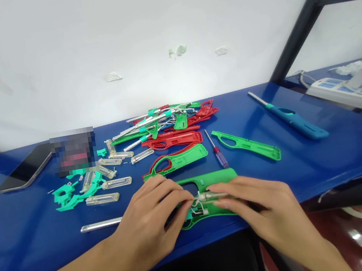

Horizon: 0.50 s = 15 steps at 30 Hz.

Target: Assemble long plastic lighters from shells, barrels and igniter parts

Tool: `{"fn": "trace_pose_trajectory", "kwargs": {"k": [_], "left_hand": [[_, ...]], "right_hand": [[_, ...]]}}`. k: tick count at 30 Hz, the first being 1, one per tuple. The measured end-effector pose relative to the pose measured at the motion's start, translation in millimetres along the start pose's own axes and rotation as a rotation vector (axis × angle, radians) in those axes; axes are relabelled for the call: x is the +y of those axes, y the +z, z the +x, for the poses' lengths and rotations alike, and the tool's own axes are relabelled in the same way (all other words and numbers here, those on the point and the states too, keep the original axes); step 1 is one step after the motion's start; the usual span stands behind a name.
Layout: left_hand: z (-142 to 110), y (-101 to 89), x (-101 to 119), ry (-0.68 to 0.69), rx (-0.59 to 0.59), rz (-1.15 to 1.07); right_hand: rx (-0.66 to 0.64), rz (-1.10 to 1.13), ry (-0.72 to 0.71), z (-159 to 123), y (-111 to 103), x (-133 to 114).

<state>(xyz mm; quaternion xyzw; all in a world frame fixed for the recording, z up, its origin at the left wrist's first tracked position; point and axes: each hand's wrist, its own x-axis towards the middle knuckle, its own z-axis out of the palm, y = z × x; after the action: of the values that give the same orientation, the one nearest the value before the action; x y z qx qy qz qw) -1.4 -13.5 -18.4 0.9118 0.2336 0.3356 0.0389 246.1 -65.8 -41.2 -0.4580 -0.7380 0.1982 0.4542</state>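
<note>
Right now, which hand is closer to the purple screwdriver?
Right: the right hand is just on the near side of the purple screwdriver; the left hand is farther off, nearer the person and to its left.

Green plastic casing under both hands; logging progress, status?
Right hand holding clear plastic tank; left hand at white wires. Casing open beneath. No obstruction visible.

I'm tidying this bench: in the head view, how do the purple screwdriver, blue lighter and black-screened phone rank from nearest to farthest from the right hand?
1. Purple screwdriver: just beyond the right hand's fingers.
2. Blue lighter: farther out, toward the table's right.
3. Phone: over at the table's left.
</note>
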Motion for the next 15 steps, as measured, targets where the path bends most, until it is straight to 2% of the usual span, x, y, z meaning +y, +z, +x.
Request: {"fn": "trace_pose_trajectory", "kwargs": {"k": [15], "left_hand": [[-0.1,0.9,2.9,-0.027,-0.004,-0.023]], "right_hand": [[-0.01,0.035,-0.038,-1.6,-1.5,2.6]]}}
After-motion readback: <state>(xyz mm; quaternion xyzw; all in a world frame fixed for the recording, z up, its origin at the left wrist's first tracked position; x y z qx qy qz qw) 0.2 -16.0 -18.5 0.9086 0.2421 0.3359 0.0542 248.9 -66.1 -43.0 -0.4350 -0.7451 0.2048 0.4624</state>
